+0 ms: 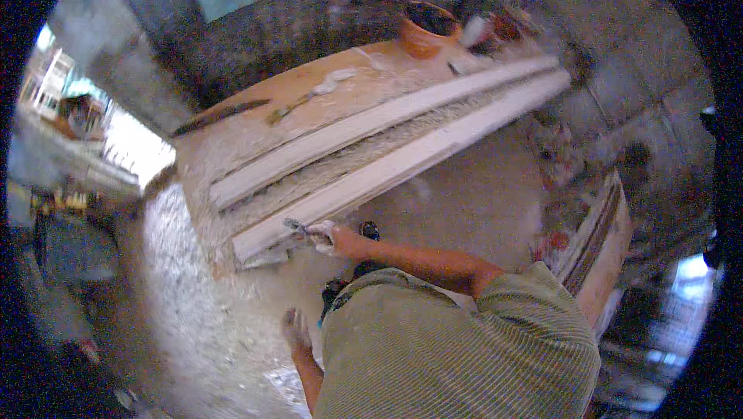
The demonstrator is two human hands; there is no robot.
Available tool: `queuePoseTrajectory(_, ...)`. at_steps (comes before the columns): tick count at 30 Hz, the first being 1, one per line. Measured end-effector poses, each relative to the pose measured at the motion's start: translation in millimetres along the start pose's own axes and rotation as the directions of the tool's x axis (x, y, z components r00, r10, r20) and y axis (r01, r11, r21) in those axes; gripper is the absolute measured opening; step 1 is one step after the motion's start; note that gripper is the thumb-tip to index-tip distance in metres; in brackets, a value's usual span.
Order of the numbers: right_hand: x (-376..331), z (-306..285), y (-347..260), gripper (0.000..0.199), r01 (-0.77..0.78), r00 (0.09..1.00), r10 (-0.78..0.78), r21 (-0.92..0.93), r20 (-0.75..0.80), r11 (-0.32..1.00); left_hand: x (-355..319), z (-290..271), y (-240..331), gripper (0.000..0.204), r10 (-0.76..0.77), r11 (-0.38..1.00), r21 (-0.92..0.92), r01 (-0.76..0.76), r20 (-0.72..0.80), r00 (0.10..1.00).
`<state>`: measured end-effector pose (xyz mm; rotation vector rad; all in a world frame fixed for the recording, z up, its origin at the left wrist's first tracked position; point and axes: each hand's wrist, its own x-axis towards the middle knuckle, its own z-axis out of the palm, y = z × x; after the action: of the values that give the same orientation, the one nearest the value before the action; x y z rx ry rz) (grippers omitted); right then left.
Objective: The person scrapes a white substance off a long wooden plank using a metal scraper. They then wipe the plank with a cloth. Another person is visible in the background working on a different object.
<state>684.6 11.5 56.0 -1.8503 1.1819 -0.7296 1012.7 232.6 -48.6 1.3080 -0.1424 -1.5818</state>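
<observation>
My right hand [329,239], smeared with white, is closed around a small tool with a grey head [294,225]; blur hides its exact kind. The tool is over the near end of a long white plaster-like strip [402,170]. Behind that strip lies a second, similar one [371,126], with a rough band of pale material between the two. My left hand [294,330] hangs low beside my body, apart from the strips. Its fingers point upward in the picture and are too blurred to read.
An orange bucket [422,46] with a dark inside stands at the far end of the orange-brown surface [240,136]. A dark flat stick [220,117] and a thin tool coated in white [309,96] lie behind the strips. Pale debris [182,264] covers the ground at left.
</observation>
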Motion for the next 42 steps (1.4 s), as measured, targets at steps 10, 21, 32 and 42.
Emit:
queuePoseTrajectory(10,-95,-134,-17,0.046,-0.073,0.828,0.102,0.074,-0.552,0.995,30,438,41,0.049,-0.291,0.655,0.705,-0.271,0.567,0.771)
queuePoseTrajectory(21,-167,-278,221,0.039,0.278,0.259,0.852,0.88,-0.454,0.385,114,620,-117,0.052,-0.432,0.304,0.65,-0.696,0.746,0.507)
queuePoseTrajectory(32,-131,-301,321,0.047,0.755,0.155,0.947,0.652,-0.282,0.071,122,691,-160,0.04,-0.405,0.043,0.587,-0.809,0.75,0.522)
queuePoseTrajectory(42,-111,-332,335,0.034,0.854,0.04,0.882,0.474,-0.47,0.214,140,726,-186,0.041,-0.399,-0.177,0.452,-0.874,0.779,0.484)
